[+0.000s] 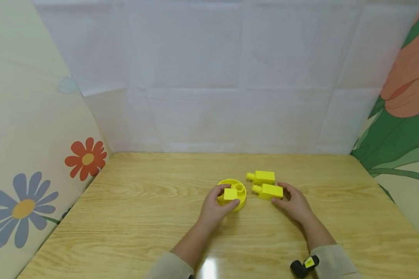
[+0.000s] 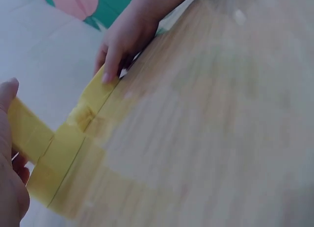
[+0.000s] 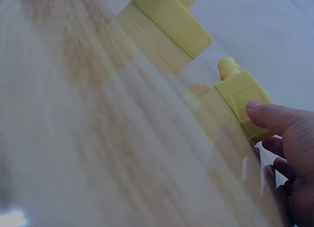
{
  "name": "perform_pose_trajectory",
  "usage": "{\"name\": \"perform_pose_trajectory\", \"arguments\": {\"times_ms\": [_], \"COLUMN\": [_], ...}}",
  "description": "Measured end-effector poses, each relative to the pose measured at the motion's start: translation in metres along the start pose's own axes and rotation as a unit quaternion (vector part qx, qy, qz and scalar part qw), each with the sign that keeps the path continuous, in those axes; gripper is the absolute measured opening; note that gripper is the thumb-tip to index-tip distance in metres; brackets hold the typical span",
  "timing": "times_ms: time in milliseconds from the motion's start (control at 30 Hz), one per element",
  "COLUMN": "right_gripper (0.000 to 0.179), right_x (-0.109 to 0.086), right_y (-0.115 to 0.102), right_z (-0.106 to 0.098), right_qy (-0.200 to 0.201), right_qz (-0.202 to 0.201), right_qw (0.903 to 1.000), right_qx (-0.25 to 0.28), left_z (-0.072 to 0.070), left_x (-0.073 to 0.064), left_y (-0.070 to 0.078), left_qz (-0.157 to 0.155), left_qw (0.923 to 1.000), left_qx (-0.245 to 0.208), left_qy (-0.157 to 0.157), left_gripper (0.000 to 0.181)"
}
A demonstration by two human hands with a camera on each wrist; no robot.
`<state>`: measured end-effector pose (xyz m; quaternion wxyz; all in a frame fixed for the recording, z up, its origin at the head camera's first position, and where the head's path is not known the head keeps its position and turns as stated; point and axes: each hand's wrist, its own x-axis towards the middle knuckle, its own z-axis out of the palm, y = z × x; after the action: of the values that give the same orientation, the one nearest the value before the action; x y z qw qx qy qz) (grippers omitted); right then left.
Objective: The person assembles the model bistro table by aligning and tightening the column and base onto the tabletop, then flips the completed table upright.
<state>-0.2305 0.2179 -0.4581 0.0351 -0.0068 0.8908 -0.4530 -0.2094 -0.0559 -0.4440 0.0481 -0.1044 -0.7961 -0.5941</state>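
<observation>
My left hand (image 1: pixel 213 207) pinches an upright yellow bottle-shaped block (image 1: pixel 230 194) that stands in a round yellow base (image 1: pixel 243 197). Inside the base, a ring-shaped socket (image 1: pixel 239 188) shows beside the block. In the left wrist view, the held block (image 2: pixel 29 131) rises from the base (image 2: pixel 56 158). On the table, my right hand (image 1: pixel 296 206) holds the flat end of a yellow bottle-shaped block (image 1: pixel 270 191) with a ridged neck, its neck toward the base. The right wrist view shows the thumb (image 3: pixel 267 114) across this block's side.
Just behind the right hand's block, a second yellow bottle-shaped block (image 1: pixel 264 177) lies on its side. All stand on a glossy wood-grain table (image 1: pixel 143 205). A white sheet (image 1: pixel 195 77) hangs at the back edge, with flower-printed cloth (image 1: pixel 24 116) at the sides.
</observation>
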Motion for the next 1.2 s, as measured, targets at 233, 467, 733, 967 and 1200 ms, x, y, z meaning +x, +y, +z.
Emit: {"name": "perform_pose_trajectory", "arguments": {"times_ms": [233, 467, 733, 967, 1200], "right_gripper": [0.07, 0.064, 0.064, 0.058, 0.055], "right_x": [0.0, -0.001, -0.005, -0.013, -0.017], "right_y": [-0.001, 0.0, -0.003, -0.018, -0.031], "right_z": [0.0, 0.001, 0.001, 0.003, 0.004], "right_qy": [0.003, 0.014, 0.034, 0.064, 0.084], "right_qz": [0.004, 0.001, 0.01, -0.005, -0.002], "right_qw": [1.0, 0.9998, 0.9992, 0.9909, 0.9855], "right_qx": [-0.003, -0.016, 0.016, 0.118, 0.148], "left_z": [0.014, 0.009, -0.004, -0.014, -0.018], "left_x": [-0.004, -0.005, -0.001, 0.001, 0.002], "left_y": [0.004, 0.004, -0.001, -0.006, -0.008], "left_qz": [0.032, 0.044, 0.012, 0.002, -0.008], "left_qw": [0.9962, 0.9953, 0.9975, 0.9944, 0.9938], "left_qx": [0.049, 0.042, -0.041, -0.096, -0.107], "left_qy": [0.065, 0.075, 0.057, 0.044, 0.031], "left_gripper": [0.052, 0.052, 0.05, 0.04, 0.041]}}
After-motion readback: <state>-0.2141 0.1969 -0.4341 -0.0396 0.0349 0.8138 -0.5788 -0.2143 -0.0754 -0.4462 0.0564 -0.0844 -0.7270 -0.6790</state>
